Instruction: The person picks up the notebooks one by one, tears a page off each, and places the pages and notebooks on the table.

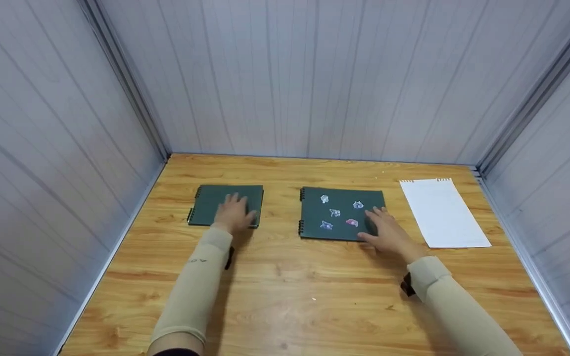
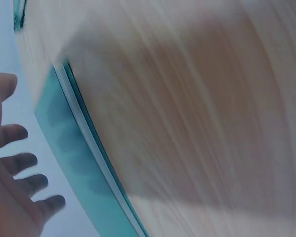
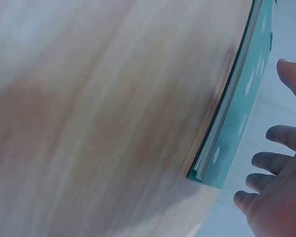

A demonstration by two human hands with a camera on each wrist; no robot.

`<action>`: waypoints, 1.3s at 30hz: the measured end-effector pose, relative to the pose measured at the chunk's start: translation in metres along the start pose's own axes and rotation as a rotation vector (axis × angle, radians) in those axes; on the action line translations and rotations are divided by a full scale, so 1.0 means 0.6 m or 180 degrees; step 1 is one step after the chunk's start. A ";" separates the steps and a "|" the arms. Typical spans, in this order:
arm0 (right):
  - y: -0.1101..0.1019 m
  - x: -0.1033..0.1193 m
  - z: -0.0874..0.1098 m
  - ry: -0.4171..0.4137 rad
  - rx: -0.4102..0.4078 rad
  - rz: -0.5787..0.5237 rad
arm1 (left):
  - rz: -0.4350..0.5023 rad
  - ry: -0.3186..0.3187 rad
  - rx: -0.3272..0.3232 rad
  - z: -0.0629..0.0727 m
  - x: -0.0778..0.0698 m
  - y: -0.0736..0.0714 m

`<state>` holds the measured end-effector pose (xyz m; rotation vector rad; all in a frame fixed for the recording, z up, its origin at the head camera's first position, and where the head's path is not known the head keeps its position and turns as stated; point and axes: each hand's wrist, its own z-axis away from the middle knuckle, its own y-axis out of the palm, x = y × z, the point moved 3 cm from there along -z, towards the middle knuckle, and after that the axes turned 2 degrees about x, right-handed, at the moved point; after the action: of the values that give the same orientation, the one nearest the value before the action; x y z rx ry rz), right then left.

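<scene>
A small dark green spiral notebook [image 1: 210,201] lies closed on the table at the left, its coil on its left side. Over its right half my left hand [image 1: 233,214] hovers, fingers spread. In the left wrist view these fingers [image 2: 27,163] stand clear of the cover [image 2: 64,133]. A larger green spiral notebook [image 1: 342,197], with several small animal-like stickers on its cover, lies to the right. My right hand [image 1: 388,231] reaches over its right edge with fingers apart. The right wrist view shows the fingers [image 3: 272,162] raised off the notebook [image 3: 232,128]. Neither hand holds anything.
A white sheet of paper [image 1: 446,213] with a torn perforated top edge lies right of the larger notebook. Pale panel walls [image 1: 290,79] enclose the wooden table [image 1: 285,277] at the back and both sides. A tiny white scrap [image 1: 313,298] lies near the front.
</scene>
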<state>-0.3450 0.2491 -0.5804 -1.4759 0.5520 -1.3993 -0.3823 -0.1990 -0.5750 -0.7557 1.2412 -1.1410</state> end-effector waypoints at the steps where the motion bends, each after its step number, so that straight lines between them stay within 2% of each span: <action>1: 0.001 0.002 0.004 -0.0003 0.0011 0.0011 | 0.0008 -0.0073 0.0007 0.002 0.012 -0.002; 4: 0.007 0.007 0.013 -0.0007 0.0037 0.0021 | 0.0010 -0.0236 0.0072 0.007 0.042 -0.005; 8: 0.015 0.016 0.025 -0.0047 0.0012 0.0039 | -0.0012 -0.0316 0.0167 0.010 0.068 -0.003; 13: 0.021 0.028 0.038 -0.0120 -0.0001 0.0042 | 0.0005 -0.0330 0.0274 0.017 0.081 0.001; 18: 0.025 0.037 0.049 -0.0124 0.0014 0.0018 | 0.0003 -0.0283 0.0334 0.025 0.082 -0.001; 23: 0.029 0.040 0.061 -0.0239 -0.0064 0.0015 | -0.0110 -0.0212 0.0354 0.035 0.081 -0.001; 27: 0.034 0.039 0.069 -0.0311 -0.0127 0.0005 | -0.0252 -0.0099 0.0321 0.051 0.073 0.000; 33: 0.041 0.045 0.077 -0.0309 -0.0128 -0.0020 | -0.0467 0.0097 0.0367 0.096 0.043 0.005; 39: 0.051 0.058 0.086 -0.0440 -0.0119 0.0055 | -0.0681 0.0301 0.0265 0.143 0.008 0.030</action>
<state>-0.2799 0.2244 -0.5823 -1.5807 0.5048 -1.2686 -0.2949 -0.2098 -0.5749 -0.7931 1.2038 -1.4082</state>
